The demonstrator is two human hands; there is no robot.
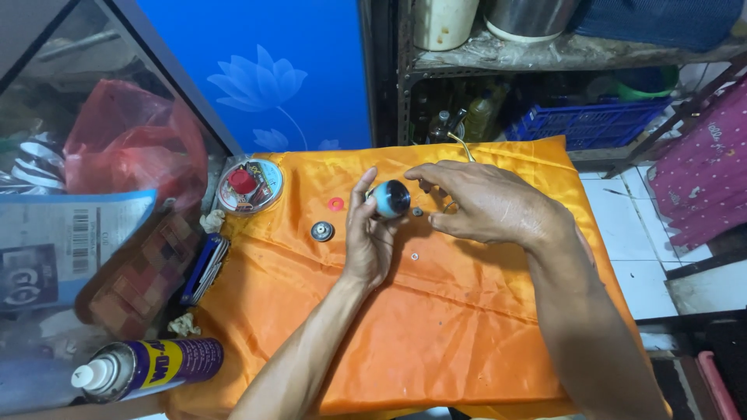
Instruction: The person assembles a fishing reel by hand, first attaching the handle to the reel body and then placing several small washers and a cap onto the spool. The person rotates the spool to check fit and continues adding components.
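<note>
Over the orange cloth [436, 327] covering the desk, your left hand [367, 237] closes its grip on a small round blue-and-black part [388, 199], holding it up near the cloth's far middle. Your right hand [486, 204] hovers just right of it, fingers curled and loose, holding nothing you can see. A red washer [335, 204] and a dark round cap [322, 231] lie to the left; a spray can [148, 369] rests at the near left.
</note>
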